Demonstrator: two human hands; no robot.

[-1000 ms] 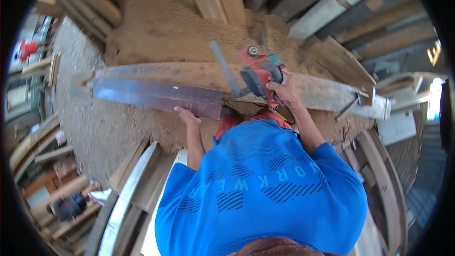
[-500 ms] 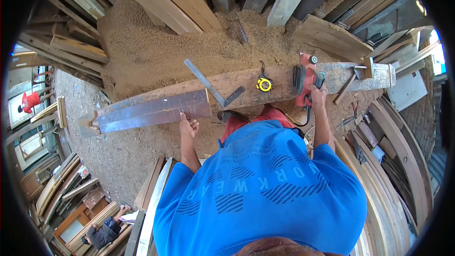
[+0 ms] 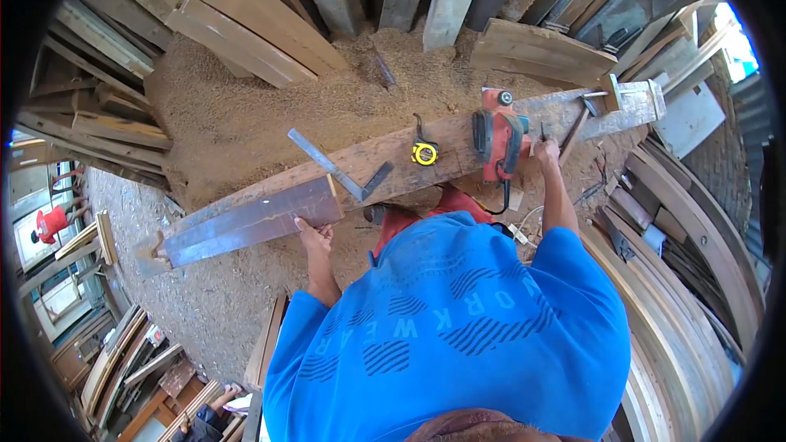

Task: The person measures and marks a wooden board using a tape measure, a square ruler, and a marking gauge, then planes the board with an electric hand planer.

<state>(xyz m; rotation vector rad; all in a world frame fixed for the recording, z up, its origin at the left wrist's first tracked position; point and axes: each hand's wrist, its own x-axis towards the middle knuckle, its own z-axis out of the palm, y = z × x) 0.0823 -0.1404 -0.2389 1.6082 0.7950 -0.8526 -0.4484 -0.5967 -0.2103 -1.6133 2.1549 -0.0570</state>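
Note:
My left hand (image 3: pixel 314 237) grips the near edge of a dark brown board (image 3: pixel 254 219) near its right end, thumb on top and fingers curled. That board lies along a long wooden beam (image 3: pixel 454 133). My right hand (image 3: pixel 547 150) is closed at the beam's near edge, just right of a red electric planer (image 3: pixel 497 135). Something thin and dark pokes up from its fingers, too small to name. The planer rests on the beam, its cord trailing toward me. Between the hands lie a metal try square (image 3: pixel 336 165) and a yellow tape measure (image 3: pixel 424 153).
A hammer (image 3: pixel 576 133) leans by a small wooden block (image 3: pixel 611 92) at the beam's right end. Wood shavings (image 3: pixel 246 115) heap behind the beam. Stacked planks (image 3: pixel 262 24) surround the spot. Pliers (image 3: pixel 602 165) lie on the ground. Other people (image 3: pixel 51 223) are at far left.
My right hand has let go of the planer's handle and moved just right of it. The planer stays on the beam. My left hand keeps to the board. The whole view has shifted a little.

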